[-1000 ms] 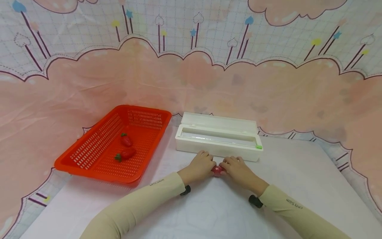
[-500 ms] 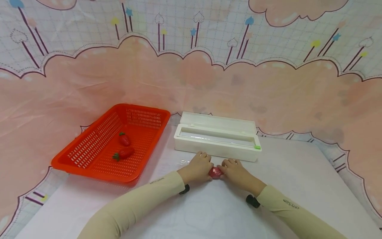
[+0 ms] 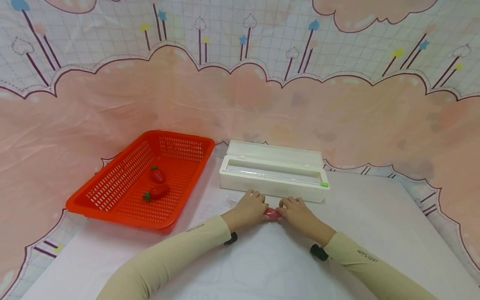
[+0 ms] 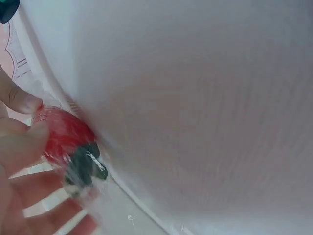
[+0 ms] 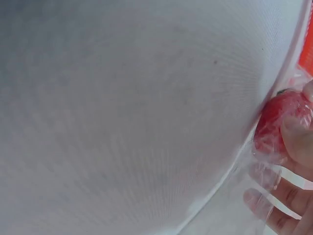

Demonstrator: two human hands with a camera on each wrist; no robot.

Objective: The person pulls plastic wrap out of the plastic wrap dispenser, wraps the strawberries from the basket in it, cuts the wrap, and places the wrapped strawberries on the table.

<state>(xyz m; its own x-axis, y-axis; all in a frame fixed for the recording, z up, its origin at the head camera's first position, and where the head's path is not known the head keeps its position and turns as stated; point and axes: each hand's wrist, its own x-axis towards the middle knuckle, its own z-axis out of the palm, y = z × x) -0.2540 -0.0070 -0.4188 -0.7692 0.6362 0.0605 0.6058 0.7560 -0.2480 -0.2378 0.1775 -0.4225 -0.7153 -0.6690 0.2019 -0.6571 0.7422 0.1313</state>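
Note:
A red toy strawberry (image 3: 272,213) lies between both hands on the white-covered table, in front of the white box. Clear plastic film is wrapped around the strawberry (image 4: 66,134), and its green leaves show through in the left wrist view. My left hand (image 3: 249,209) grips its left side, and my right hand (image 3: 300,215) holds the opposite side with thumb and fingers. Over at the right edge of the right wrist view, fingers pinch the strawberry (image 5: 276,125) through crinkled film; some fingertips lie behind the film. A loose piece of film (image 3: 231,200) shows beside the left hand.
At the left stands a red perforated basket (image 3: 183,175) with two strawberries (image 3: 158,192) inside. Just behind the hands, a long white film dispenser box (image 3: 270,189) has its lid raised, a roll inside and a green slider (image 3: 324,184) on its right end.
Both hands stay on the strawberry and shift only slightly. The strawberry turns a little between them, and the loose film left of the left hand has come into sight.

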